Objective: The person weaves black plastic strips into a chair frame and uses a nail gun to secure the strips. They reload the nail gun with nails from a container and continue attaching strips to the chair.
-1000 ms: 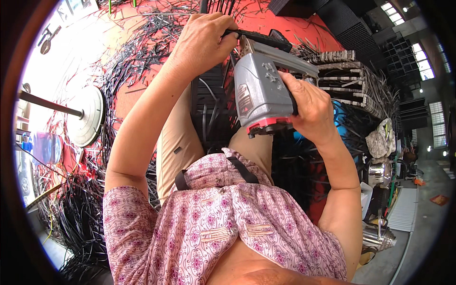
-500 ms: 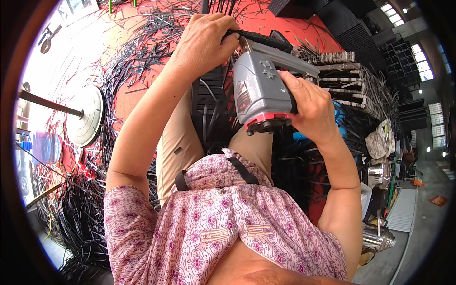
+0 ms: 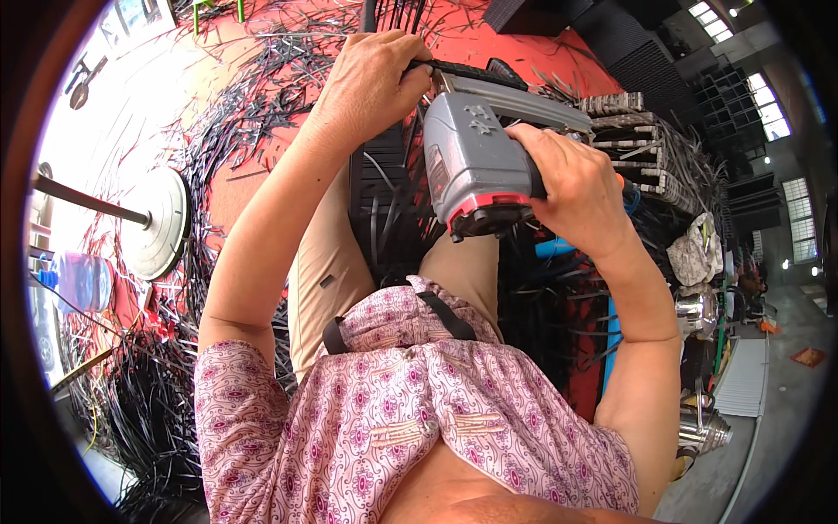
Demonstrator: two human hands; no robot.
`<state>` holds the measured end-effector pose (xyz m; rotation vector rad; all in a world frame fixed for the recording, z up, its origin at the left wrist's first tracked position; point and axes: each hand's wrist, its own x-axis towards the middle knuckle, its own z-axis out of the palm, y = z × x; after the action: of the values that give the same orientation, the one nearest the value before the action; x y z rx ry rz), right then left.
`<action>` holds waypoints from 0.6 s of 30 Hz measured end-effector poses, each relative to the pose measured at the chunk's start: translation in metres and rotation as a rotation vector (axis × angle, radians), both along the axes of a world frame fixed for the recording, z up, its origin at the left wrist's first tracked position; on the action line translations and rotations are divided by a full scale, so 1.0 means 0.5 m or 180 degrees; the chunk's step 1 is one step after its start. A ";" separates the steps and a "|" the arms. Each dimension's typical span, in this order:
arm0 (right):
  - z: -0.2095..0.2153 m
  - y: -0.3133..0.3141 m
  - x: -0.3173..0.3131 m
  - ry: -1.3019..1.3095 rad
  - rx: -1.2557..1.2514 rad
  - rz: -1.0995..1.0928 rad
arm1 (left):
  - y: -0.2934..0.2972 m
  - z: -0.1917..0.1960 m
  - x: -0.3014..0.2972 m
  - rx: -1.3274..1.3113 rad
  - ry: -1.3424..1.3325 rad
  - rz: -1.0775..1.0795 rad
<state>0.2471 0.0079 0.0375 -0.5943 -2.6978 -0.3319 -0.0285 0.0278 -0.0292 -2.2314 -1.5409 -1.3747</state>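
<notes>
The grey nail gun (image 3: 476,170) sits right in the middle of the action, its body with the red band at the base gripped by the right hand and its long metal nose running off behind that hand toward the woven stack.

Starting on the left: the left hand (image 3: 371,74) is up above and just left of the gun, fingers curled tight and pinching the end of a black strip (image 3: 467,72) that lies along the top of the tool. Below that hand, a black ribbed panel (image 3: 380,196) rests across the person's lap, loose black strips (image 3: 253,113) scattered over the red floor (image 3: 262,188) beyond it.

Moving right: the right hand (image 3: 572,183) is wrapped closed round the gun's handle, fingers folded over it, whether one is on the trigger I cannot tell. Just past it, a stack of woven black-and-pale panels (image 3: 646,148).

By the look of it, this is the lining-up step, strip held in place against the nose. The next move calls for a steady left pinch, fingers clear of the nose, and a firm press.
</notes>
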 end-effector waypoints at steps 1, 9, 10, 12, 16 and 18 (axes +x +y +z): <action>0.001 -0.001 -0.001 -0.0020 -0.0005 -0.0014 | 0.000 0.000 0.000 0.0006 -0.0001 -0.0001; 0.003 -0.004 -0.004 0.0046 0.0019 -0.0015 | 0.003 0.002 0.000 -0.0068 -0.0025 -0.0021; 0.003 -0.003 -0.004 0.0060 0.0027 -0.0008 | 0.003 0.002 0.000 -0.0080 -0.0018 -0.0022; 0.001 -0.004 0.000 0.0025 -0.0003 -0.0035 | 0.001 0.002 0.001 -0.0069 -0.0057 -0.0056; -0.015 -0.006 0.033 0.0549 -0.0040 0.0089 | 0.003 -0.004 0.001 0.0005 -0.0003 -0.0027; -0.029 -0.025 0.062 0.1011 -0.0537 -0.0398 | 0.003 -0.004 0.000 0.0075 0.0013 -0.0033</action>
<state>0.2782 -0.0047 0.0228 -0.7935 -2.4021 -0.0348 -0.0284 0.0293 -0.0313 -2.2305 -1.5059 -1.3827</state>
